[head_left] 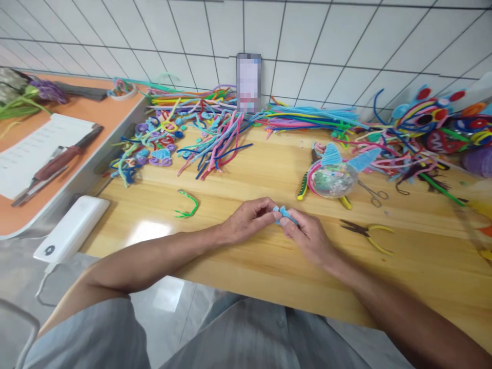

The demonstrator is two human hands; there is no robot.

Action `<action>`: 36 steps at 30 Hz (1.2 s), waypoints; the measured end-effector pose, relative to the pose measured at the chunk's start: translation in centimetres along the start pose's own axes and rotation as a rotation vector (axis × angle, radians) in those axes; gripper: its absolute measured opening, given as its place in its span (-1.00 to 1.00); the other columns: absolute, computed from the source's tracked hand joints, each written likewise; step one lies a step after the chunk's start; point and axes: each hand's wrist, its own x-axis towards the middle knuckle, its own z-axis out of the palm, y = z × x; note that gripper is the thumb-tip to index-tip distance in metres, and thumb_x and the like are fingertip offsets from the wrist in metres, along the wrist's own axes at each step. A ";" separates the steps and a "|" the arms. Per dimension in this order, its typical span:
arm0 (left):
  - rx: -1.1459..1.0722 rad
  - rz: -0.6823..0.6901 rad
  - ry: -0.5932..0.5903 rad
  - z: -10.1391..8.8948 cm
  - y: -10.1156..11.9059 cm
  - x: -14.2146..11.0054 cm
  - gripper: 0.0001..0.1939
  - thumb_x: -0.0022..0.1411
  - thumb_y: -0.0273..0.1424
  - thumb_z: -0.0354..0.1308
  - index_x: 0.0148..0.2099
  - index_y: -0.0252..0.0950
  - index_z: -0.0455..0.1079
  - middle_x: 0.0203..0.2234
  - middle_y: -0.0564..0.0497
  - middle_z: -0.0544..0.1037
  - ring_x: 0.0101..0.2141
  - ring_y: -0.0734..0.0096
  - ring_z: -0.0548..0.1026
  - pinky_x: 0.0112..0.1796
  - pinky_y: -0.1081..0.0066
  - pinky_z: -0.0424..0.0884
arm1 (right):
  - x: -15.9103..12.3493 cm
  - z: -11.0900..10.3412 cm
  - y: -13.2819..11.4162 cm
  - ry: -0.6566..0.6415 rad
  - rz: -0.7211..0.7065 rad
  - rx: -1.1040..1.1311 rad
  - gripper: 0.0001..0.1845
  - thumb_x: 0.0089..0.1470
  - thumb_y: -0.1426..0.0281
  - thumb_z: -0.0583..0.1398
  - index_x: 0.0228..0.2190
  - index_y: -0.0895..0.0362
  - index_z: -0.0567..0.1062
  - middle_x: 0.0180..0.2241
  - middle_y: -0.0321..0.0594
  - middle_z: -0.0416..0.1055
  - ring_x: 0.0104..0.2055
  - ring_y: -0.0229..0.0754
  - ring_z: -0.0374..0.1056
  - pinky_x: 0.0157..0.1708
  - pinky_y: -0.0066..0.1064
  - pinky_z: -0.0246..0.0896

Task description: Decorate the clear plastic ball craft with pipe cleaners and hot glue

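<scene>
My left hand [251, 219] and my right hand [305, 233] meet above the wooden table, fingertips nearly touching. Between them is a small light-blue pipe cleaner piece [285, 213], pinched from both sides and partly covered by my fingers. Beyond my right hand rests a clear rounded plastic body [333, 179] with two blue ear-like pieces and a pink ring. Yellow-and-black handled pliers [303, 185] lie partly under it. Dark-jawed pliers with yellow handles [369, 233] lie to the right of my right hand. A bent green pipe cleaner [189, 204] lies off to the left.
Bundles of coloured pipe cleaners [311, 119] line the tiled wall, where a phone [249, 82] stands upright. Curled pieces [159, 143] are heaped at the left. Scissors [374, 195] lie beside the plastic body. A white power bank [73, 225] with a cable sits at the left edge.
</scene>
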 end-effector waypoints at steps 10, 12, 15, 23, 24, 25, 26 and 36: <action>-0.204 0.023 0.015 0.3 -1.3 0.4 -0.35 0.18 0.21 0.32 -0.26 -0.35 0.45 -0.46 0.11 0.42 -0.42 0.54 0.29 -0.36 0.46 0.26 | -1.0 -0.3 1.7 0.123 0.092 -0.053 -0.57 0.25 -0.05 0.22 -0.36 0.05 0.56 -0.55 -0.35 0.40 -0.55 -0.25 0.29 -0.58 -0.48 0.21; -0.168 0.050 -0.015 0.2 -1.5 0.5 -0.38 0.15 0.17 0.38 -0.25 -0.35 0.45 -0.49 0.14 0.39 -0.45 0.57 0.26 -0.39 0.47 0.21 | -1.1 -0.5 2.2 0.145 0.079 -0.079 -0.55 0.21 -0.08 0.23 -0.40 0.04 0.58 -0.57 -0.33 0.44 -0.58 -0.24 0.33 -0.62 -0.49 0.23; -0.099 0.089 -0.078 0.0 -1.3 0.4 -0.40 0.11 0.13 0.43 -0.32 -0.35 0.43 -0.52 0.16 0.37 -0.47 0.58 0.25 -0.42 0.47 0.19 | -1.3 -0.6 2.9 0.148 0.065 -0.094 -0.55 0.18 -0.09 0.25 -0.36 0.02 0.62 -0.56 -0.30 0.52 -0.57 -0.20 0.43 -0.61 -0.49 0.33; -0.256 -0.098 0.043 -0.2 -0.9 0.4 -0.31 0.01 0.27 0.39 -0.36 -0.28 0.32 -0.52 0.19 0.23 -0.45 0.56 0.15 -0.43 0.44 0.08 | -1.0 -0.3 3.1 0.284 0.111 -0.034 -0.57 0.06 -0.07 0.35 -0.24 0.00 0.61 -0.41 -0.20 0.65 -0.45 -0.08 0.57 -0.50 -0.38 0.48; -0.261 -0.106 0.040 -0.2 -0.8 0.3 -0.30 0.02 0.29 0.37 -0.36 -0.28 0.32 -0.50 0.19 0.23 -0.44 0.55 0.16 -0.42 0.45 0.10 | -0.9 -0.2 2.6 0.289 0.121 -0.013 -0.60 0.06 -0.04 0.36 -0.26 0.01 0.61 -0.42 -0.20 0.64 -0.45 -0.08 0.56 -0.48 -0.37 0.48; -0.262 -0.111 0.028 -0.2 -0.6 0.2 -0.30 0.04 0.29 0.35 -0.36 -0.29 0.32 -0.49 0.18 0.23 -0.42 0.55 0.16 -0.40 0.45 0.12 | -0.8 -0.1 2.0 0.303 0.128 0.014 -0.63 0.06 0.00 0.37 -0.28 0.02 0.60 -0.43 -0.20 0.63 -0.45 -0.10 0.54 -0.48 -0.38 0.46; -0.258 -0.112 0.030 -0.1 -0.5 0.0 -0.30 0.07 0.29 0.32 -0.37 -0.29 0.31 -0.49 0.17 0.22 -0.42 0.55 0.16 -0.40 0.46 0.12 | -0.8 0.0 1.5 0.312 0.131 0.039 -0.67 0.07 0.04 0.37 -0.29 0.03 0.60 -0.43 -0.21 0.62 -0.45 -0.13 0.52 -0.48 -0.39 0.43; -0.142 -0.120 -0.059 -0.2 0.1 -0.5 -0.57 0.31 -0.03 0.30 -0.25 -0.33 0.40 -0.48 0.15 0.25 -0.44 0.56 0.18 -0.40 0.48 0.13 | -0.9 0.1 0.8 0.246 0.073 0.270 -0.73 0.27 0.12 0.29 -0.26 0.07 0.56 -0.41 -0.29 0.54 -0.37 -0.21 0.45 -0.31 -0.40 0.37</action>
